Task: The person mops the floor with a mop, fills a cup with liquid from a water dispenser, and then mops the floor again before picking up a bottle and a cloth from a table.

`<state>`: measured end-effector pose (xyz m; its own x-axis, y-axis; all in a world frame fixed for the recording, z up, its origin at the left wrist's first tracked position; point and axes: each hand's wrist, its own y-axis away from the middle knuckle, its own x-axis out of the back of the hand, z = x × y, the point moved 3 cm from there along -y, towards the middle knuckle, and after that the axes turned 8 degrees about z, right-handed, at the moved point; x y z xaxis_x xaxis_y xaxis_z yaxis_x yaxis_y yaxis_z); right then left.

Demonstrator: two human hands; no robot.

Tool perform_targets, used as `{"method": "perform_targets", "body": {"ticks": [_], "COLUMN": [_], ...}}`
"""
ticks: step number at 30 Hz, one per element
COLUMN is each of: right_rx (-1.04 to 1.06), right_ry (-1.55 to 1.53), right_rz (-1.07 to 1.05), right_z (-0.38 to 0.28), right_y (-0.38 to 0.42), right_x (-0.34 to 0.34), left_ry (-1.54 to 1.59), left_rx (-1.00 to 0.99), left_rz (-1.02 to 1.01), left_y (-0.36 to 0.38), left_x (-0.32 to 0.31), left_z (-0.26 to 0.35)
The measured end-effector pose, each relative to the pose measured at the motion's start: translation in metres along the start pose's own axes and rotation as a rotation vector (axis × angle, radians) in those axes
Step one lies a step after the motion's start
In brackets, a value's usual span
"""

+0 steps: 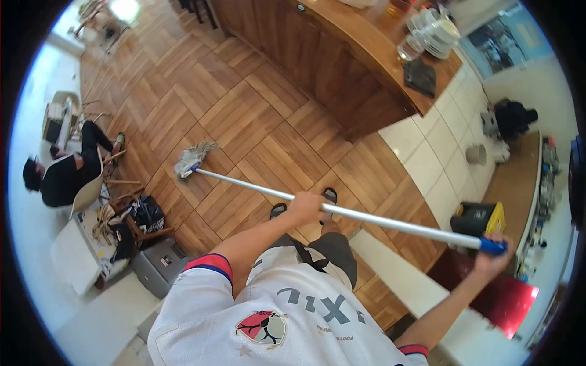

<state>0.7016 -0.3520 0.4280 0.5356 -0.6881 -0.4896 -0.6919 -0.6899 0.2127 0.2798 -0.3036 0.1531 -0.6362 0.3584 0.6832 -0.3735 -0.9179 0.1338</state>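
This looks like a small café or bar. A long wooden counter (342, 55) runs along the top of the view, with stacked white plates (436, 30) and glasses (410, 47) at its far right end. Behind it is a white tiled floor (439, 146) with a work surface (516, 177). The front room has herringbone wood flooring (201, 91), where a person sits on a chair (88, 189) by a table (76, 256).

Wooden herringbone floor (244, 116), giving way to white tile (427, 152) beside the wooden counter (342, 67). Mop head (192, 160) rests on the wood, out from the counter's front. Grey box (157, 263) and black bag (146, 213) further from the counter, beyond the mop head.
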Motion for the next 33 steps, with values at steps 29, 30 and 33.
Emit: {"method": "perform_targets", "body": {"ticks": [29,30,33], "right_rx": [0.23,0.441,0.752], "right_ry": [0.176,0.085,0.066], "right_rz": [-1.124,-0.993,-1.106], "right_z": [-0.059,-0.024,0.049], "right_y": [-0.112,-0.076,0.025], "right_x": [-0.408,-0.422,-0.497], "left_ry": [0.303,0.282,0.251], "left_rx": [0.342,0.408,0.682], "left_rz": [0.977,1.12,1.315], "left_y": [-0.076,-0.035,0.092], "left_x": [0.003,0.016,0.048], "left_z": [0.072,0.048,0.001]}}
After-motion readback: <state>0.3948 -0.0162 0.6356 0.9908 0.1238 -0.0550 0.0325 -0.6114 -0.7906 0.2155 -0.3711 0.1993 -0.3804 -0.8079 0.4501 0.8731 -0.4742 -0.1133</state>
